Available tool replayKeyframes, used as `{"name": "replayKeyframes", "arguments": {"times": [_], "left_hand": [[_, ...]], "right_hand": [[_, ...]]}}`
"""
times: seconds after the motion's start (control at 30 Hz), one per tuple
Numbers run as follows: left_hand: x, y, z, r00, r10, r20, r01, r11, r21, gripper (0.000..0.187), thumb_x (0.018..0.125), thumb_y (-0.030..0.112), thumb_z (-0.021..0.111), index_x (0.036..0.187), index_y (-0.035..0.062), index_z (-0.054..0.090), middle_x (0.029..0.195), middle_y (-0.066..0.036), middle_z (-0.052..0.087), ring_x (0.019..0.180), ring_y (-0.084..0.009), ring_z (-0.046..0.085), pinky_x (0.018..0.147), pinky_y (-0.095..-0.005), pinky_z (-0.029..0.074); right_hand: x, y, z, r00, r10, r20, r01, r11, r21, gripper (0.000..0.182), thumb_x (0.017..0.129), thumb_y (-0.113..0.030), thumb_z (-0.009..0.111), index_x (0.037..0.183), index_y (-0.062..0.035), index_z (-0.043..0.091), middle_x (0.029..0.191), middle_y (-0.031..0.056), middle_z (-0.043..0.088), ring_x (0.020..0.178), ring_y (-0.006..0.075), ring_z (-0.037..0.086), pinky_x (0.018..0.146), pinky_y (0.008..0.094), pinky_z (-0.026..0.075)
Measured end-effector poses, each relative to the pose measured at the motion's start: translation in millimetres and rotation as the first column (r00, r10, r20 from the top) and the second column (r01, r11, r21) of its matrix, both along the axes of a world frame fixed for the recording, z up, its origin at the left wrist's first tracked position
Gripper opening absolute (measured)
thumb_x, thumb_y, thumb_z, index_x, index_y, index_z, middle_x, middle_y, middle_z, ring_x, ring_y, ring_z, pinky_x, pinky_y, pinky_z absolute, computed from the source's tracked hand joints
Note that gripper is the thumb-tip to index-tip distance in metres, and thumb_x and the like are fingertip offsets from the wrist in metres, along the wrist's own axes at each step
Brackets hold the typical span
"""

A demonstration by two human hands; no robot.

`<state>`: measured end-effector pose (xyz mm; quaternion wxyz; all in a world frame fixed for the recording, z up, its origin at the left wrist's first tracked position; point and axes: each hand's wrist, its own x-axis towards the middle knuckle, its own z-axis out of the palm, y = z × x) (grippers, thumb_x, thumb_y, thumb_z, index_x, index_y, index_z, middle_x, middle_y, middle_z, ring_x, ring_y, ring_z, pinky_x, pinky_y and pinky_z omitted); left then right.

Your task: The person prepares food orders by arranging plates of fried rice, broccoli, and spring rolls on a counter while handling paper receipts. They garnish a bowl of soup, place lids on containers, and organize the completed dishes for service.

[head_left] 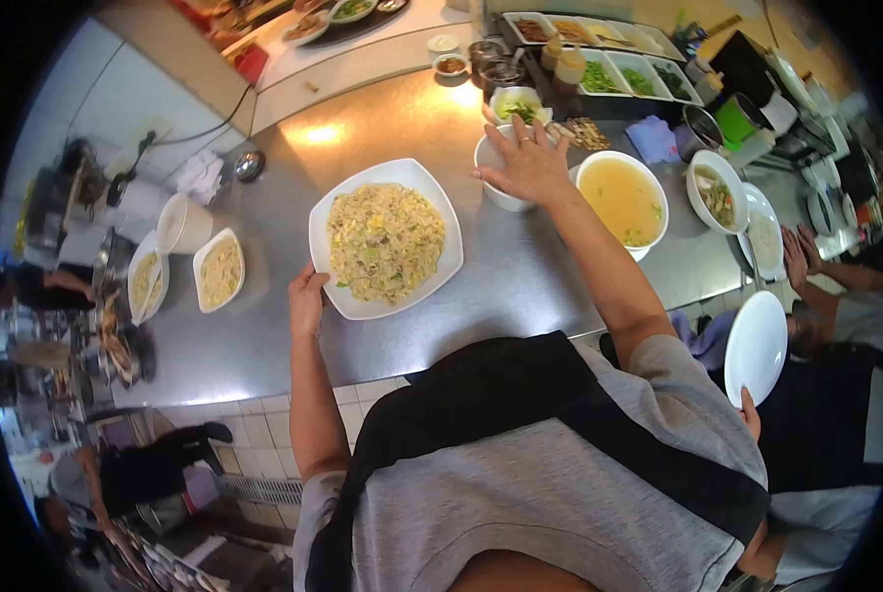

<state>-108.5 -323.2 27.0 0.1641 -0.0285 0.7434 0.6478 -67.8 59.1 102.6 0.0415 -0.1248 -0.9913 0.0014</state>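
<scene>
A square white plate (409, 176) heaped with fried rice (387, 242) rests on the steel counter in front of me. My left hand (308, 298) pinches its lower left rim, thumb on top and fingers at the side. My right hand (532, 166) is open, fingers spread, palm down over a white bowl (500, 195), overlapping its rim; the bowl's inside is mostly hidden. Beside my right wrist stands a large white bowl of yellow soup (619, 200) with green herbs. Just beyond my fingertips is a small bowl with green leaves (517, 105).
At left, two dishes of rice (219, 270) stand near a white tub (183, 225). Topping trays (599, 74) and squeeze bottles (570, 69) line the back right. A bowl of food (718, 192) sits further right, where another person holds a white plate (756, 347). More people stand at left.
</scene>
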Motion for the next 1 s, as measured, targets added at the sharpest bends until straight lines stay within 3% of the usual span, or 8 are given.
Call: {"name": "replayKeyframes", "arguments": {"times": [0.1, 0.23, 0.33, 0.53, 0.73, 0.87, 0.97, 1.0], "left_hand": [[16.3, -2.9, -10.5, 0.993, 0.116, -0.012, -0.116, 0.993, -0.003, 0.036, 0.078, 0.009, 0.049, 0.112, 0.0024, 0.060, 0.084, -0.003, 0.065, 0.065, -0.0113, 0.061, 0.056, -0.0241, 0.049], [31.8, 5.2, -31.2, 0.970, 0.235, -0.061, -0.236, 0.972, -0.015, 0.035, 0.078, 0.009, 0.048, 0.109, 0.0037, 0.062, 0.079, -0.006, 0.064, 0.060, -0.0123, 0.059, 0.051, -0.0249, 0.048], [32.5, 5.5, -32.9, 0.970, 0.239, 0.041, -0.239, 0.971, -0.024, 0.037, 0.079, 0.010, 0.048, 0.113, 0.0025, 0.059, 0.084, -0.003, 0.064, 0.066, -0.0115, 0.060, 0.056, -0.0236, 0.047], [28.1, 3.3, -61.2, 0.952, 0.305, 0.021, -0.304, 0.951, -0.049, 0.041, 0.079, 0.010, 0.048, 0.118, 0.0028, 0.057, 0.088, -0.005, 0.064, 0.067, -0.0114, 0.059, 0.059, -0.0231, 0.047], [24.4, -5.6, -58.3, 0.965, 0.258, 0.054, -0.258, 0.966, -0.009, 0.048, 0.087, 0.022, 0.052, 0.131, 0.0048, 0.045, 0.105, -0.003, 0.061, 0.080, -0.0095, 0.057, 0.065, -0.0236, 0.047], [-15.0, -28.1, -61.6, 0.877, 0.479, 0.034, -0.481, 0.875, 0.053, 0.050, 0.090, 0.028, 0.053, 0.132, 0.0040, 0.042, 0.116, -0.006, 0.054, 0.079, -0.0118, 0.054, 0.067, -0.0271, 0.047], [-70.6, -55.5, -99.4, 0.680, 0.679, -0.278, -0.725, 0.680, -0.110, 0.044, 0.090, 0.022, 0.053, 0.128, 0.0038, 0.046, 0.116, -0.008, 0.053, 0.086, -0.0145, 0.053, 0.072, -0.0298, 0.046], [-80.2, -51.4, -84.5, 0.624, 0.664, -0.412, -0.758, 0.643, -0.111, 0.040, 0.088, 0.020, 0.053, 0.125, 0.0030, 0.048, 0.113, -0.010, 0.054, 0.088, -0.0178, 0.053, 0.077, -0.0318, 0.045]], "right_hand": [[6.8, -8.9, -19.2, 0.989, 0.106, -0.107, -0.102, 0.994, 0.036, 0.080, 0.074, -0.072, 0.045, 0.138, -0.0254, 0.034, 0.147, 0.0165, 0.022, 0.134, 0.0386, 0.022, 0.098, 0.0676, 0.018], [1.3, -3.0, -42.0, 0.981, 0.164, -0.101, -0.162, 0.986, 0.028, 0.077, 0.074, -0.070, 0.048, 0.137, -0.0254, 0.037, 0.146, 0.0157, 0.025, 0.133, 0.0395, 0.024, 0.097, 0.0669, 0.021], [-17.0, 0.9, -52.4, 0.983, 0.180, -0.045, -0.178, 0.983, 0.036, 0.076, 0.075, -0.069, 0.047, 0.137, -0.0264, 0.037, 0.146, 0.0125, 0.025, 0.132, 0.0378, 0.025, 0.096, 0.0654, 0.023], [-87.2, 0.9, -72.5, 0.968, 0.252, -0.006, -0.252, 0.968, 0.014, 0.074, 0.078, -0.070, 0.042, 0.138, -0.0283, 0.036, 0.147, 0.0087, 0.026, 0.133, 0.0339, 0.024, 0.095, 0.0631, 0.026], [-168.6, -42.7, -77.4, 0.958, 0.282, -0.047, -0.284, 0.957, -0.052, 0.064, 0.082, -0.063, 0.042, 0.137, -0.0293, 0.038, 0.146, 0.0066, 0.028, 0.134, 0.0303, 0.025, 0.097, 0.0600, 0.027], [-214.1, -96.8, -87.7, 0.912, 0.392, -0.118, -0.401, 0.914, -0.056, 0.054, 0.088, -0.054, 0.041, 0.135, -0.0281, 0.040, 0.143, 0.0047, 0.034, 0.133, 0.0273, 0.028, 0.098, 0.0589, 0.027], [-243.7, -138.0, -90.6, 0.878, 0.463, -0.126, -0.469, 0.883, -0.022, 0.052, 0.089, -0.051, 0.040, 0.134, -0.0262, 0.041, 0.142, 0.0045, 0.036, 0.131, 0.0256, 0.030, 0.097, 0.0580, 0.029], [-254.1, -150.2, -94.3, 0.855, 0.482, -0.191, -0.494, 0.869, -0.018, 0.050, 0.090, -0.049, 0.040, 0.134, -0.0249, 0.042, 0.140, 0.0046, 0.038, 0.130, 0.0242, 0.032, 0.095, 0.0580, 0.030]]}}
